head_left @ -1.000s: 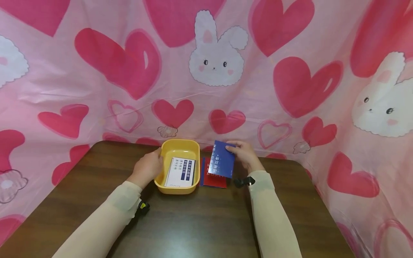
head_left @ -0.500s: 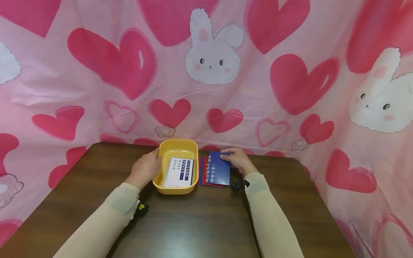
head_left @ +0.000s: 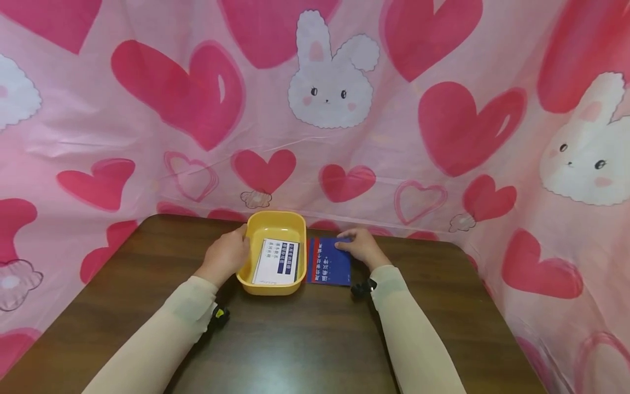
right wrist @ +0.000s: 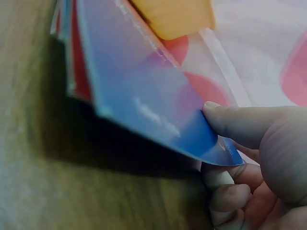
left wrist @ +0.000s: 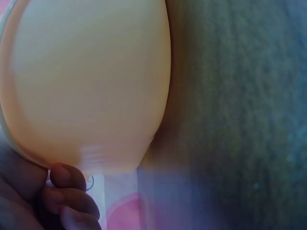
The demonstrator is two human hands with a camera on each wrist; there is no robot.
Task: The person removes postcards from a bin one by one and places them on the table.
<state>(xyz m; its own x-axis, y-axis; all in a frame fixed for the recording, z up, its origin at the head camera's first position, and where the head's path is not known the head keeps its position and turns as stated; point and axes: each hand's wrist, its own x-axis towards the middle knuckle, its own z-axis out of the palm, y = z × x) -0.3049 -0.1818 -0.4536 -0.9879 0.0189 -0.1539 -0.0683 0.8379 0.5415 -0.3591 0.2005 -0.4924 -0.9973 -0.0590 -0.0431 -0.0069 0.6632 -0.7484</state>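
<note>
- The blue card (head_left: 339, 269) lies over a red card (right wrist: 79, 72), just right of the yellow tray (head_left: 272, 291) and on the bench (head_left: 275, 350).
- It should be light and thin, springy rather than limp; its sheen suggests it may slide on the card below.
- Creasing looks the main risk, so a light hold at a corner or edge seems best.
- The right hand (head_left: 363, 249) does so, pinching one corner between thumb and fingers.
- The left hand (head_left: 226, 255) grips the tray's left side; its wrist view is close and dim, so the thumb's exact place is uncertain.
- The tray looks like smooth, fairly rigid plastic, best held by its rim; a white printed card (head_left: 266, 268) lies inside.
- The bench is dark wood-grained and glossy, with a pink heart-and-rabbit cloth (head_left: 295, 138) hanging behind.
</note>
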